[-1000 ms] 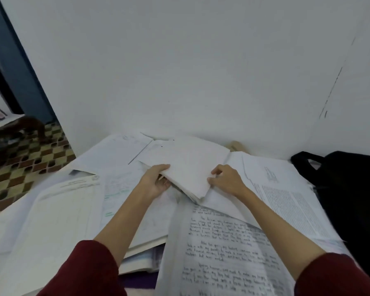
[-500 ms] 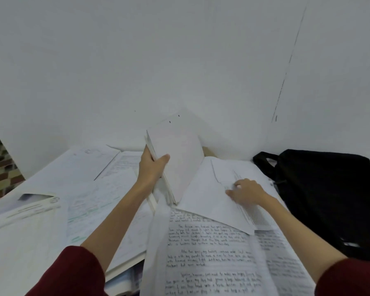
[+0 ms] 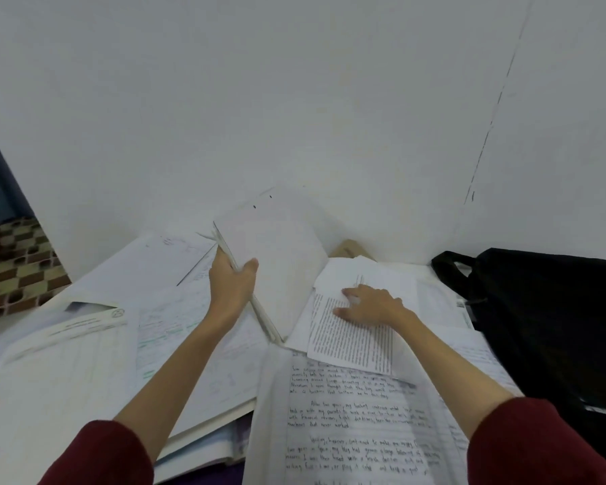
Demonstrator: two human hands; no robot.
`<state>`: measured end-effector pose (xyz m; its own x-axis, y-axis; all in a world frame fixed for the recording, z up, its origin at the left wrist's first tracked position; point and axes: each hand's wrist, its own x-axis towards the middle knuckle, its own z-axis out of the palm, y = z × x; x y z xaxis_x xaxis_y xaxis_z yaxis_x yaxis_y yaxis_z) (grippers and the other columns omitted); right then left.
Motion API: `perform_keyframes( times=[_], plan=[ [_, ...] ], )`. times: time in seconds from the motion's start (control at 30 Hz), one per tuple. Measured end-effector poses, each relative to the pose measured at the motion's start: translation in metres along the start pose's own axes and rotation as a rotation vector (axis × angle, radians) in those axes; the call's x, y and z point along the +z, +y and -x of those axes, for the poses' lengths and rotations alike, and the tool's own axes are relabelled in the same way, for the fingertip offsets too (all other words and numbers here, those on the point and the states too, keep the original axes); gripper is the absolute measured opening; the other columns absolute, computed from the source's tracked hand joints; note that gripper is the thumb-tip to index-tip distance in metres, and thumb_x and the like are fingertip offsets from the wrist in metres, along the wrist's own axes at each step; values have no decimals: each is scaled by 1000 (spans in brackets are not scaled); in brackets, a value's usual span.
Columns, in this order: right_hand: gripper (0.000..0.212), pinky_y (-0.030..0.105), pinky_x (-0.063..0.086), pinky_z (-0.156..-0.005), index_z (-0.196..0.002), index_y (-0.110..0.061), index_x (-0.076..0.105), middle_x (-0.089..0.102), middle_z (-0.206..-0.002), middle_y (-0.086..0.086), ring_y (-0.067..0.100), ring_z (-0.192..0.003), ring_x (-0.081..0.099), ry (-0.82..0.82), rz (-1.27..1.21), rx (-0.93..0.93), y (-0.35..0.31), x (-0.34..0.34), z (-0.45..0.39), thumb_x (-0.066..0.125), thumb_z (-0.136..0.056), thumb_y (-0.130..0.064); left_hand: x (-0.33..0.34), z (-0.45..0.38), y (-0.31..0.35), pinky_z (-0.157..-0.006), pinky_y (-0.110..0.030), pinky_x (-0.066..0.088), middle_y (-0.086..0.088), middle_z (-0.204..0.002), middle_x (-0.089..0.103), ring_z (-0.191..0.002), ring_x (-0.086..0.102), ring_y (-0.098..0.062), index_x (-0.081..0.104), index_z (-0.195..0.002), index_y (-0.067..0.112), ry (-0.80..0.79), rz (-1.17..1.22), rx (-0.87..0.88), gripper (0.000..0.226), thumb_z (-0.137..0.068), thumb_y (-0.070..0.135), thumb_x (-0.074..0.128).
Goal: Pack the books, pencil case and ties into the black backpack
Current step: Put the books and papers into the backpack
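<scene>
My left hand [image 3: 232,281] grips a thin white booklet [image 3: 277,260] by its left edge and holds it raised and tilted on end above the paper pile. My right hand [image 3: 371,304] rests with spread fingers on a printed sheet [image 3: 350,341] lying on the pile. The black backpack [image 3: 553,323] lies at the right against the wall, its handle loop towards the papers. A handwritten lined page [image 3: 354,421] lies in front of me. No pencil case or ties show.
Loose sheets and open books [image 3: 84,362] cover the surface to the left and centre. A white wall rises just behind the pile. A tan object [image 3: 347,248] pokes out by the wall. Checkered floor tiles [image 3: 14,267] show at far left.
My left hand has lifted the white booklet from flat on the pile to standing on edge. My right hand let go of it and moved right onto the printed sheet.
</scene>
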<state>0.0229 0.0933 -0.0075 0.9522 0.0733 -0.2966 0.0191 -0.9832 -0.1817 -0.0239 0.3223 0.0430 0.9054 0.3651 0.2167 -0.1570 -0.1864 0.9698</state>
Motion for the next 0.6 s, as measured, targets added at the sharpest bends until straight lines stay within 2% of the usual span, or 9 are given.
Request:
perform_keyframes(
  times=[0.13, 0.27, 0.4, 0.5, 0.53, 0.6],
  plan=[
    [76, 57, 11, -111, -148, -33, 26, 20, -157, -2, 33, -143, 18, 83, -16, 11, 5, -1, 1, 46, -83, -69, -5, 8, 1, -88, -42, 52, -8, -119, 59, -104, 58, -25, 47, -128, 8, -13, -17, 32, 40, -89, 3, 55],
    [66, 61, 5, -111, -147, -38, 25, 13, -159, -4, 32, -145, 11, 20, -66, -100, -16, 1, -2, 47, -89, -59, 3, 13, 7, -88, -43, 52, -7, -117, 59, -104, 58, -24, 47, -128, 8, -55, -53, 71, 38, -90, 3, 54],
    [59, 62, 0, -110, -144, -39, 33, 14, -159, -7, 29, -146, 4, -1, -179, -117, -28, 7, -7, 50, -89, -52, 5, 15, 11, -88, -36, 50, -2, -114, 58, -101, 56, -18, 46, -130, 10, -79, -65, 87, 40, -91, 4, 54],
    [58, 62, 2, -110, -141, -39, 38, 20, -157, -8, 25, -145, 13, 12, -212, -135, -23, 7, -10, 53, -87, -54, 6, 17, 11, -79, -27, 48, -1, -109, 57, -99, 57, -18, 47, -129, 8, -92, -86, 115, 39, -91, 4, 54],
    [55, 59, 6, -111, -140, -36, 41, 25, -156, -6, 25, -144, 20, 52, -246, -149, -21, 7, -10, 53, -89, -51, 8, 18, 12, -75, -22, 47, 1, -107, 57, -97, 57, -17, 47, -130, 8, -104, -105, 134, 40, -91, 5, 54],
    [42, 46, 24, -111, -132, -25, 53, 43, -146, 0, 26, -134, 39, 232, -435, -154, -14, 1, -8, 52, -93, -40, 12, 21, 16, -67, -12, 45, 4, -103, 56, -88, 56, -10, 46, -131, 10, -145, -153, 187, 41, -91, 6, 54]
  ],
)
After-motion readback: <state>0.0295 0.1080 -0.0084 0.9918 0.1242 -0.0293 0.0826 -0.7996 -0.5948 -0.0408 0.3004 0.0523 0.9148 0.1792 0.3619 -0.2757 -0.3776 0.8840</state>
